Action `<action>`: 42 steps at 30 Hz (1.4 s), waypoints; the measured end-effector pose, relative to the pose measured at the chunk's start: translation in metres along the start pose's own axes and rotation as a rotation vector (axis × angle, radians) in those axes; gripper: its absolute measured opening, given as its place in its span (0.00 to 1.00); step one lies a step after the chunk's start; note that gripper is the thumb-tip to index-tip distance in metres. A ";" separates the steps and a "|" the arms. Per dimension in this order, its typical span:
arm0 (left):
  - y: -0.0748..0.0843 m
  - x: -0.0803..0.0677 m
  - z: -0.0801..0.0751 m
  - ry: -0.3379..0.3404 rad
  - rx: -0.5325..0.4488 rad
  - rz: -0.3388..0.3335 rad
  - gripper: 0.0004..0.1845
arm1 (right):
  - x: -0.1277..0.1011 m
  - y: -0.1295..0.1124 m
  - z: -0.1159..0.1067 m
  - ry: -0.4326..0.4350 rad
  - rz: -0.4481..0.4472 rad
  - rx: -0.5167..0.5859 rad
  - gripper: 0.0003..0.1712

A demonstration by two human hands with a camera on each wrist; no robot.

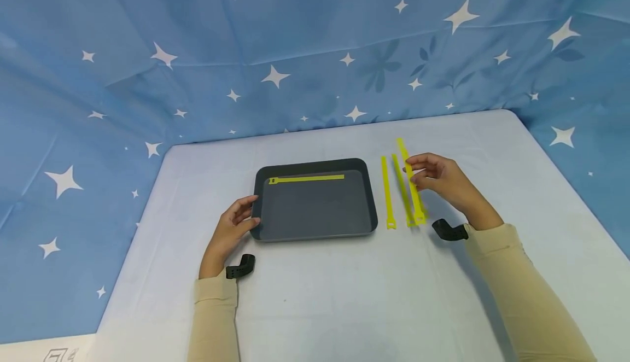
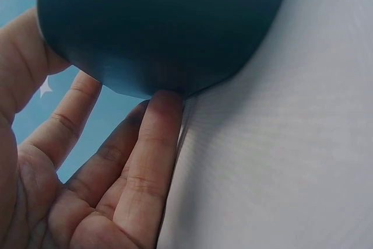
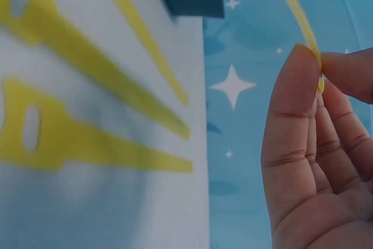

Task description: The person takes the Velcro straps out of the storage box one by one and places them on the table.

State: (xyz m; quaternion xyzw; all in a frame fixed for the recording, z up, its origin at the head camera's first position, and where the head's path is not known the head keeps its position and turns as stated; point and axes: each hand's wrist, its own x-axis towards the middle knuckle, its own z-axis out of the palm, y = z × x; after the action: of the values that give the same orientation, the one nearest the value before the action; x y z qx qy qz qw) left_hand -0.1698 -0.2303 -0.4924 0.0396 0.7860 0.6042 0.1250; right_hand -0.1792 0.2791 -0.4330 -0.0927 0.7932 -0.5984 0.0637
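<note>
A dark grey tray [image 1: 315, 209] lies on the white table with one yellow strap [image 1: 305, 178] along its far side. My left hand [image 1: 236, 222] rests against the tray's near left corner, its straight fingers [image 2: 157, 144] touching the tray [image 2: 163, 21]. My right hand [image 1: 433, 176], just right of the tray, pinches the far part of a yellow strap [image 1: 415, 203] between thumb and fingertips. That strap [image 3: 291, 1] rises off the table at the hand. More yellow straps [image 1: 387, 192] [image 3: 87, 138] lie flat beside it.
The white table [image 1: 344, 296] is backed and flanked by a blue cloth with white stars [image 1: 295, 50]. A black camera mount sits on each wrist [image 1: 241, 266] [image 1: 450, 231]. The table's edges run close at the left and right.
</note>
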 end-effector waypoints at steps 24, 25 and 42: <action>0.001 -0.001 0.000 0.005 -0.005 -0.024 0.33 | 0.006 0.039 -0.033 0.052 0.139 -0.101 0.28; 0.001 -0.001 0.001 0.006 -0.005 -0.026 0.33 | 0.007 0.039 -0.033 0.052 0.147 -0.104 0.28; 0.000 0.000 0.000 0.009 -0.002 -0.015 0.33 | 0.015 0.047 -0.033 0.047 0.182 -0.231 0.28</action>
State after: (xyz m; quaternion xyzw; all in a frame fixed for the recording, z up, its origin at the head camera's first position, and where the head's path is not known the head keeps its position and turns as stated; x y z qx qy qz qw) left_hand -0.1695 -0.2301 -0.4927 0.0307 0.7863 0.6040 0.1260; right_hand -0.2038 0.3197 -0.4693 -0.0130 0.8632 -0.4970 0.0882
